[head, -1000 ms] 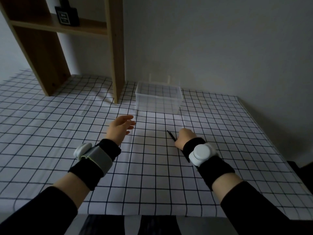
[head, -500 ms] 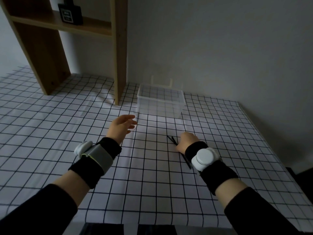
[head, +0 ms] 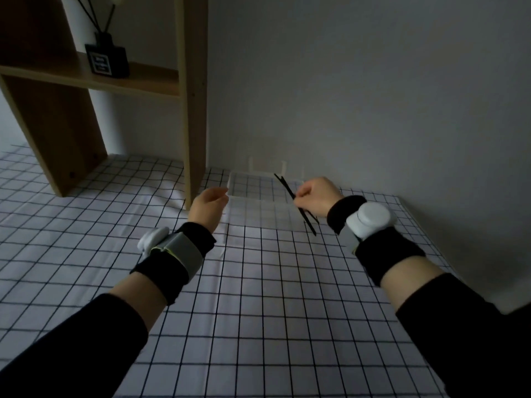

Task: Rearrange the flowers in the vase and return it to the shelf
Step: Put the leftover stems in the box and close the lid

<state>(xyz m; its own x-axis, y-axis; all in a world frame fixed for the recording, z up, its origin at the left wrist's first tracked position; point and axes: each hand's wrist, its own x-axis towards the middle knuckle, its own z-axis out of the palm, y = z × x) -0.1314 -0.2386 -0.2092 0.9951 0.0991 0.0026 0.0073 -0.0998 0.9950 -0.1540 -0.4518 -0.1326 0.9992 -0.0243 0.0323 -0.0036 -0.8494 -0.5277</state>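
- Standing at far left, wooden shelf (head: 149, 81) with a dark square vase (head: 107, 62) on its board, thin black stems (head: 94, 15) rising from the neck; pale blooms barely showing at the top edge.
- Hovering above the checked surface (head: 258, 282), left hand (head: 207, 206), grip loosely open, fingers relaxed, holding nothing; grey band and white sensor on the wrist.
- Lying against the wall between the hands, clear plastic box (head: 253, 191), partly hidden by both.
- Raised over the box's right end, right hand (head: 314, 199), grip pinched closed on two thin black sticks (head: 290, 193), slanting from upper left down to lower right; round white sensor on the wrist.
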